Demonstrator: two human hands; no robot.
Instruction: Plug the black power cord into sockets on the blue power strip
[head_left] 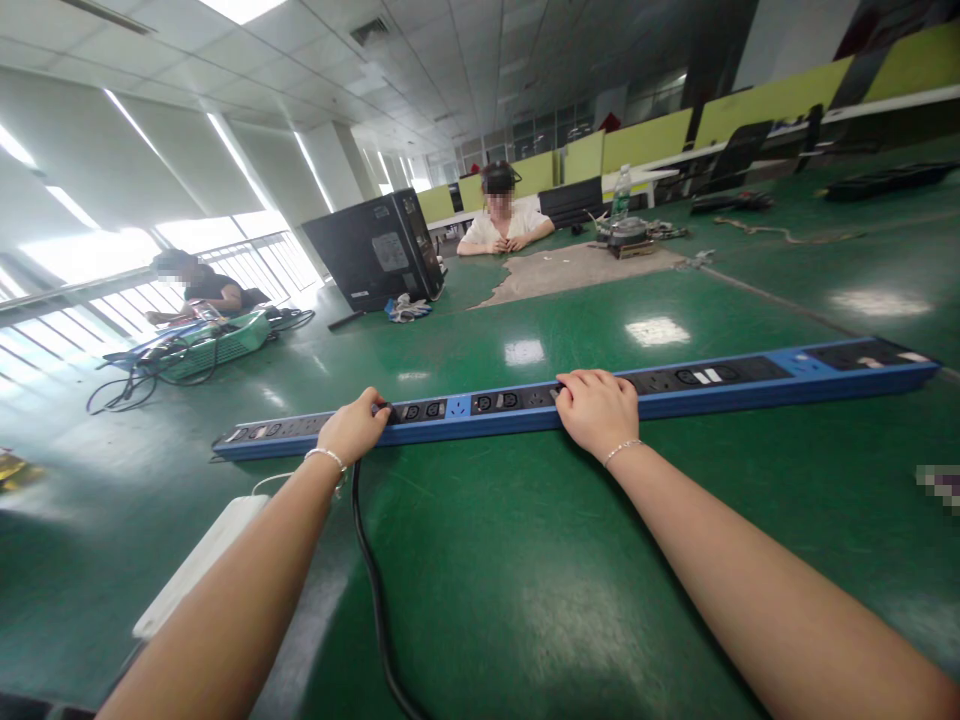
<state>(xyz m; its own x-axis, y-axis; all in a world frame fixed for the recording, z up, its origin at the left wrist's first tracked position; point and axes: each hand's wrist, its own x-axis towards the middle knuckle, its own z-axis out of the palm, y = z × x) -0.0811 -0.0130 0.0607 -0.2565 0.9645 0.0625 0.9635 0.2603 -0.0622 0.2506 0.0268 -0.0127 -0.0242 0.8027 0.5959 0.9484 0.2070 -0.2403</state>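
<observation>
A long blue power strip (480, 403) with black socket panels lies across the green surface before me. My left hand (352, 428) is closed over its left part, fingertips at a dark piece on the socket face; whether that piece is a separate plug I cannot tell. A black cable (369, 560) runs down from beneath this hand toward me; its upper end is hidden. Right of the middle, my right hand (598, 410) rests over the strip, its fingers bent together across the top. A white power strip (199, 565) lies beside my left forearm, partly covered by it.
Beyond the strip stand a black computer case (375, 250) and gloves (408, 308). A green basket (225, 343) with cables sits at left. Farther back are a bottle (621, 192), metal parts (626, 233) and two people, one (504, 220) facing me, another (206, 285) at left.
</observation>
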